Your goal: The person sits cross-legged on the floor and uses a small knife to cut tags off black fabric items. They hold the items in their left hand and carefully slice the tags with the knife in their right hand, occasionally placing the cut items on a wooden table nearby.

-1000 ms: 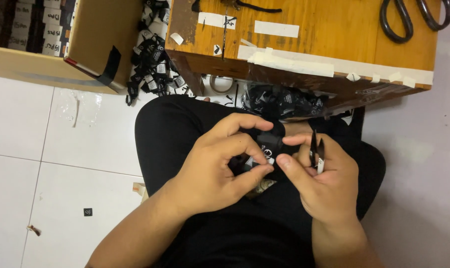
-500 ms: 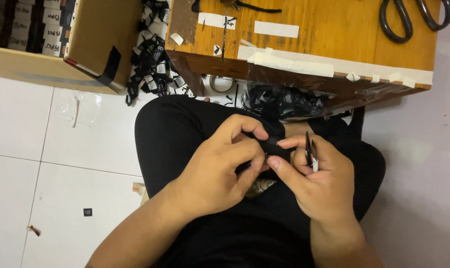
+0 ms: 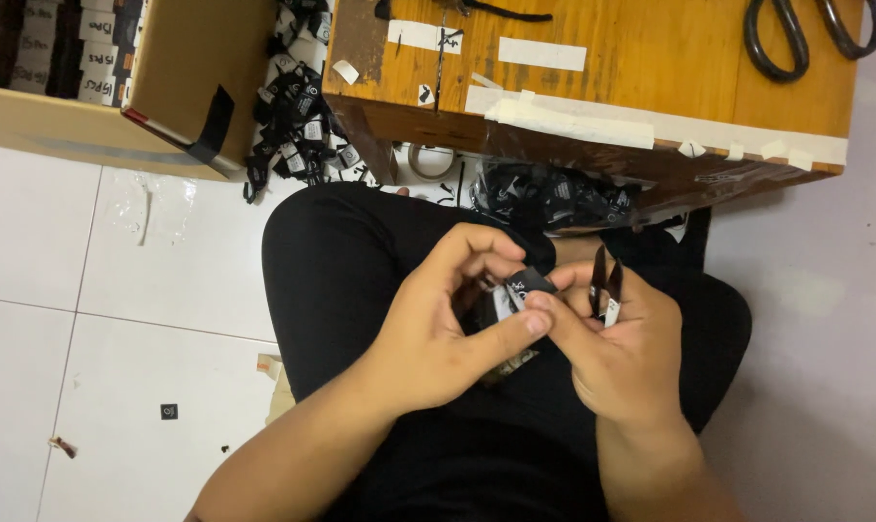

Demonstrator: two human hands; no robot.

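Scanning from the left, I see my left hand curled, thumb and fingertips pinching the small black label; it sits between both hands above the lap, tilted, long axis running up to the right, white print on black; my right hand pinches its other end and also grips black thread snips, blades up.
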